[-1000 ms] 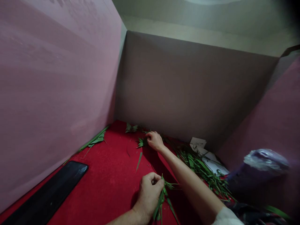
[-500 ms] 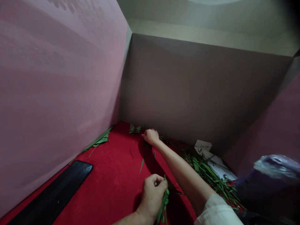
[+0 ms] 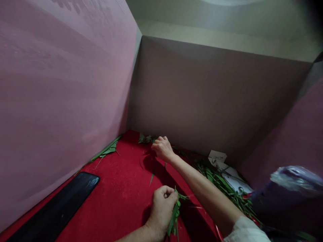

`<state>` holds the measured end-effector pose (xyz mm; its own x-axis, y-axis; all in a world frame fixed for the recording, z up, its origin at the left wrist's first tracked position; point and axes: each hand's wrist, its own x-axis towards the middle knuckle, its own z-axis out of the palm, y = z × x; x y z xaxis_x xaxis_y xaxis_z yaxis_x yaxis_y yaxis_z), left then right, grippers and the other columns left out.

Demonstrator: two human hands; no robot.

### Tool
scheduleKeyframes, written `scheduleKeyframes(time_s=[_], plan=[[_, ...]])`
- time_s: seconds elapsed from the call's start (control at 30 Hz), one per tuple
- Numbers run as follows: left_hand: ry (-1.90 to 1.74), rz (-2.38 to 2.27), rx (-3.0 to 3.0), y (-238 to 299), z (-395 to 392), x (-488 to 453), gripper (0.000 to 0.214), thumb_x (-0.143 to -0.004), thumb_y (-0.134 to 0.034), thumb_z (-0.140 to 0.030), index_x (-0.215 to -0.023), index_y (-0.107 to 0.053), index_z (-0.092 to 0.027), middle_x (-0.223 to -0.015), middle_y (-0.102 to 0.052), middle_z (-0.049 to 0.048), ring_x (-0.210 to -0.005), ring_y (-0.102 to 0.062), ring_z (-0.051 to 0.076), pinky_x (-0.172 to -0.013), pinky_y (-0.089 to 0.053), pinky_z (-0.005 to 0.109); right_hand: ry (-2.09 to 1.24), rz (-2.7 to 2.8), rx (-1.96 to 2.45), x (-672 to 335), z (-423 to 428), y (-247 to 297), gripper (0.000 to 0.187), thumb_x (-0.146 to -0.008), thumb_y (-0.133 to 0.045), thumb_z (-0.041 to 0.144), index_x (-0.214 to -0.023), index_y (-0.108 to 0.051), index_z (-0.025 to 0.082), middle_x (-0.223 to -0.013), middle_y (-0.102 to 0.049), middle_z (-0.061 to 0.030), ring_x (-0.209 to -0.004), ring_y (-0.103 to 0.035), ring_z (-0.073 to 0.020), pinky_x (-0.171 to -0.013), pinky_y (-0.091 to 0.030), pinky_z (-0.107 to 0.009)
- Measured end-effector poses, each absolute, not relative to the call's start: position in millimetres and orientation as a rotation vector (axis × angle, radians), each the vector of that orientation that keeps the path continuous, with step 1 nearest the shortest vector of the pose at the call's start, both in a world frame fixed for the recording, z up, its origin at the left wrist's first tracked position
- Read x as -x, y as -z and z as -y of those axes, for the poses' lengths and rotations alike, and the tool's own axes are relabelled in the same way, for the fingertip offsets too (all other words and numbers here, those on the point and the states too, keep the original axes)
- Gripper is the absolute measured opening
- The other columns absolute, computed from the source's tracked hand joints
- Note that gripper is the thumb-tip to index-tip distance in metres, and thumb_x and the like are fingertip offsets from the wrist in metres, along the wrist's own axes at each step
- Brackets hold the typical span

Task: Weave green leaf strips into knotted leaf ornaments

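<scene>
My left hand (image 3: 161, 205) is low in the middle of the view, thumb and forefinger pinched on a small bundle of green leaves (image 3: 174, 218). The long blades hang down on the right side of that hand, and thin stems stick out at the top. My right hand (image 3: 162, 148) reaches to the far edge of the red cloth, fingers curled downward beside a small leaf cluster (image 3: 144, 138). A bit of green shows at its fingertips, but what they grip is hidden. A loose leaf blade (image 3: 152, 175) lies on the cloth between the hands.
A long black object (image 3: 58, 205) lies at the left on the red cloth (image 3: 118, 191). More leaves (image 3: 109, 149) lie along the pink wall (image 3: 65, 101). To the right are a heap of green blades (image 3: 224, 186), white papers (image 3: 234, 178) and a purple plastic-wrapped thing (image 3: 295, 188).
My right hand has turned, so its knuckles stand higher and its fingers show more. Stems now stick out to the right at the top of the left hand's bundle.
</scene>
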<state>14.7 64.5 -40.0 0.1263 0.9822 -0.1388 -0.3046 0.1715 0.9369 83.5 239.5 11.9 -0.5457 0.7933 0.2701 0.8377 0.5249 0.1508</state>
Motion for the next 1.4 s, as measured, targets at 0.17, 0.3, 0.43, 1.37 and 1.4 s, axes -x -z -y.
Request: scheduleKeyframes(time_s=[0.17, 0.3, 0.43, 1.37, 1.4], plan=[[-1.185, -0.965, -0.918, 38, -66, -14, 0.019, -0.057, -0.063, -0.029, -0.053, -0.050, -0.017, -0.044, -0.044, -0.0057, -0.043, -0.036, 0.008, -0.044, -0.027, 0.021, 0.349, 2.663, 1.274, -99, -207, 10, 0.016, -0.088, -0.050, 0.020, -0.091, -0.066, 0.019, -0.091, -0.065, -0.0052, -0.099, -0.052, -0.0209, -0.089, -0.037, -0.040], [-1.186, -0.963, -0.930, 39, -67, -14, 0.017, -0.058, -0.062, -0.029, -0.053, -0.051, -0.016, -0.044, -0.042, -0.0063, -0.043, -0.034, 0.008, -0.044, -0.026, 0.021, 0.299, 2.574, 1.320, -107, -191, 18, 0.024, -0.087, -0.048, 0.015, -0.097, -0.068, 0.024, -0.086, -0.067, -0.0065, -0.097, -0.049, -0.0206, -0.086, -0.032, -0.036], [-1.179, -0.964, -0.941, 41, -67, -14, 0.017, -0.058, -0.061, -0.029, -0.054, -0.051, -0.016, -0.046, -0.045, -0.0052, -0.044, -0.035, 0.008, -0.043, -0.026, 0.021, 0.241, 2.402, 1.512, -108, -188, 18, 0.021, -0.092, -0.046, 0.027, -0.099, -0.064, 0.020, -0.097, -0.064, -0.0052, -0.099, -0.053, -0.0192, -0.089, -0.038, -0.038], [-1.165, -0.954, -0.967, 45, -68, -15, 0.015, -0.063, -0.060, -0.026, -0.056, -0.052, -0.016, -0.047, -0.048, -0.0030, -0.045, -0.039, 0.009, -0.044, -0.028, 0.021, -0.309, 1.925, 2.157, -94, -220, 31, 0.025, -0.090, -0.052, 0.029, -0.112, -0.055, 0.018, -0.114, -0.057, -0.0072, -0.095, -0.059, -0.0191, -0.080, -0.050, -0.038], [-1.162, -0.955, -0.970, 45, -68, -15, 0.014, -0.064, -0.059, -0.026, -0.057, -0.052, -0.016, -0.047, -0.048, -0.0031, -0.044, -0.038, 0.009, -0.044, -0.028, 0.021, -0.311, 1.922, 2.158, -93, -220, 31, 0.025, -0.090, -0.052, 0.029, -0.112, -0.055, 0.018, -0.114, -0.057, -0.0072, -0.095, -0.059, -0.0191, -0.080, -0.050, -0.038]])
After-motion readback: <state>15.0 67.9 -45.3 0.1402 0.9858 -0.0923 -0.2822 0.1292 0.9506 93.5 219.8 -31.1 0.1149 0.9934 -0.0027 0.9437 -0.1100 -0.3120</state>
